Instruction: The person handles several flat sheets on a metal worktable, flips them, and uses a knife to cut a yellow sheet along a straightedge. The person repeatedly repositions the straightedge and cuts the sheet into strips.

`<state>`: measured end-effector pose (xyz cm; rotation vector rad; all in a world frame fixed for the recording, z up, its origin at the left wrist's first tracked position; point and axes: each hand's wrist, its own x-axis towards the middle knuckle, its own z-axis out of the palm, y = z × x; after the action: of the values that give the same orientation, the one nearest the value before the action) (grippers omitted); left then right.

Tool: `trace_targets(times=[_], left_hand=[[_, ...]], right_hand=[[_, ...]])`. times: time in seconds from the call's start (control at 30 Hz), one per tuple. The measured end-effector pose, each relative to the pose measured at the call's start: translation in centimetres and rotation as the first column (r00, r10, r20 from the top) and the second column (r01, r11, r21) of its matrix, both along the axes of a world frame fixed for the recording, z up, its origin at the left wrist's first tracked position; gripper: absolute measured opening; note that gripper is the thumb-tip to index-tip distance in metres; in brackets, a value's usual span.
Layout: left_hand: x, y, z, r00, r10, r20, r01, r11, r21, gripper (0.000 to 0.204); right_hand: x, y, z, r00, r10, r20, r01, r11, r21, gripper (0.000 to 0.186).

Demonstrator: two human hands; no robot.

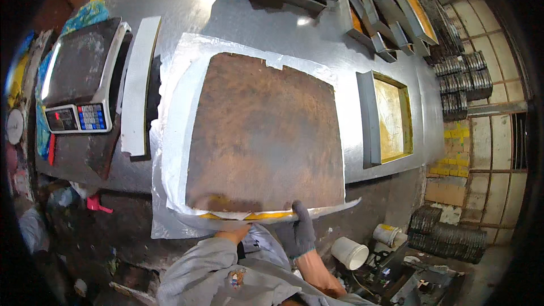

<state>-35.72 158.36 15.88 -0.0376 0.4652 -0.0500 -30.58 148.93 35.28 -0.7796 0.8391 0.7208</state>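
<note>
Head camera looks steeply down from close above onto the long grey metal bench (238, 17), fisheye bending its edges.

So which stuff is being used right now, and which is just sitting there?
In use:
left hand
right hand
brown board
foil sheet

Just lying about:
weighing scale
metal frames
tray with yellow inside
white buckets

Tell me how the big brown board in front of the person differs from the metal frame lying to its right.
The brown board is a solid, rusty-looking slab, while the metal frame is grey-edged and shows a yellowish surface inside. The board is far larger than the frame. The board rests on silvery foil with the gloved right hand and bare left hand at its near edge; nothing touches the frame. Both are squarish and lie flat on the steel table.
</note>
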Motion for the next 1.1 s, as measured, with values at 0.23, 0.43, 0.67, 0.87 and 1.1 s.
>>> trace_targets(times=[0.23,0.43,0.67,0.87,1.1], left_hand=[[-2.2,-4.5,3.8,0.999,0.013,-0.053,-0.009,0.997,0.077,0.075],[-1.1,-4.9,5.2,0.998,-0.041,-0.046,0.051,0.970,0.237,0.077],[4.0,1.2,11.3,0.995,-0.066,0.071,0.019,0.845,0.534,0.079],[16.9,10.9,24.3,0.963,-0.167,0.212,-0.126,0.416,0.901,0.082],[32.8,18.8,30.9,0.990,-0.126,-0.062,-0.020,-0.568,0.823,0.085]], right_hand=[[4.1,-8.7,5.2,0.121,0.992,0.036,-0.700,0.111,-0.706,0.049],[12.7,11.7,6.9,-0.263,0.897,-0.356,0.081,-0.347,-0.934,0.082],[11.1,15.1,3.2,-0.102,0.976,-0.190,0.278,-0.156,-0.948,0.086],[16.2,14.9,11.8,0.001,0.871,0.492,0.200,0.482,-0.853,0.075],[19.0,11.0,3.0,0.351,0.375,0.858,-0.269,0.918,-0.291,0.068]])
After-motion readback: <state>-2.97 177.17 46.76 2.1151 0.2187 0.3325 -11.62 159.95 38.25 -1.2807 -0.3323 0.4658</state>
